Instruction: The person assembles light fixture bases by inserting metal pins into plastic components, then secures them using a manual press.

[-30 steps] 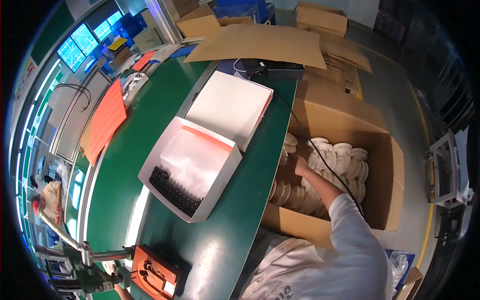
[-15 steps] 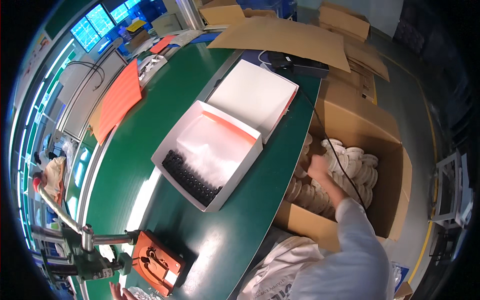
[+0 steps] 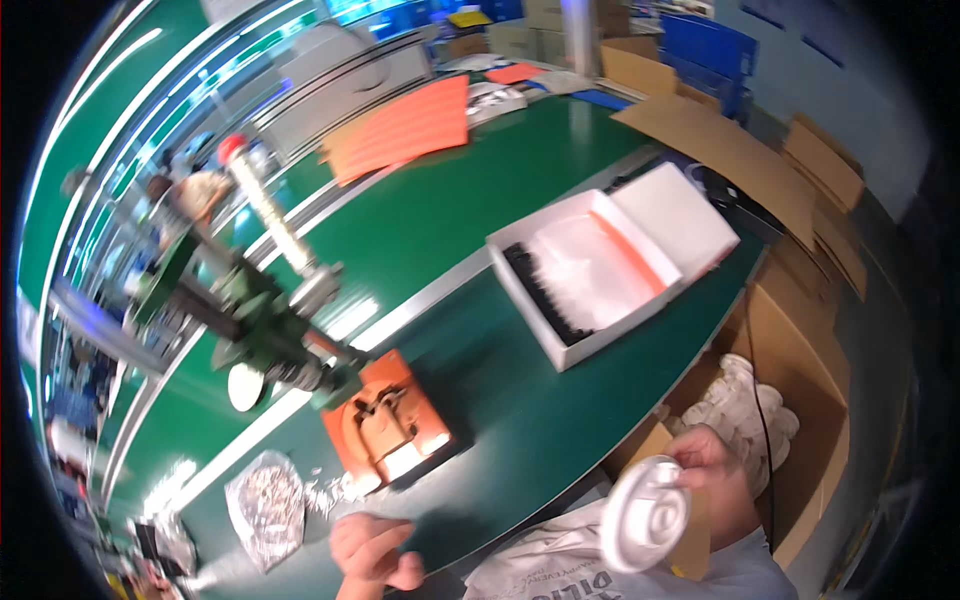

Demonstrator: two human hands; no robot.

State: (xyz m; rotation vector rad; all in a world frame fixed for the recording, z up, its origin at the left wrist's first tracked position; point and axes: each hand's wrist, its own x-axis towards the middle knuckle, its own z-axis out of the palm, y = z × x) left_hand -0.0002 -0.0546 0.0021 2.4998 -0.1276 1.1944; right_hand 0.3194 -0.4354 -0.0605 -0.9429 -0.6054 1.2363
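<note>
In my right hand (image 3: 715,475) is a white round plastic part (image 3: 632,522), a flanged disc with a raised ringed centre. My fingers and thumb grip it by its upper edge, above the front edge of the green table. My left hand (image 3: 370,552) is over the near table edge, fingers loosely bent and thumb apart, with nothing seen in it. Beyond it an orange fixture block (image 3: 395,415) with dark fittings sits under a green lever press (image 3: 255,310) whose handle ends in a red knob. A clear bag of small silvery pieces (image 3: 268,505) lies left of the block, with loose pieces beside it.
A cardboard box (image 3: 815,345) of similar white parts (image 3: 745,400) stands beyond the table's right edge, a dark cable hanging across it. On the table (image 3: 510,450) is an open white box (image 3: 625,320) with a row of black pieces. Orange foam sheets (image 3: 410,125) lie farther back.
My right hand has come out of the cardboard box with a white round part and moved to the table's front edge. More of my left hand shows. The view has swung left.
</note>
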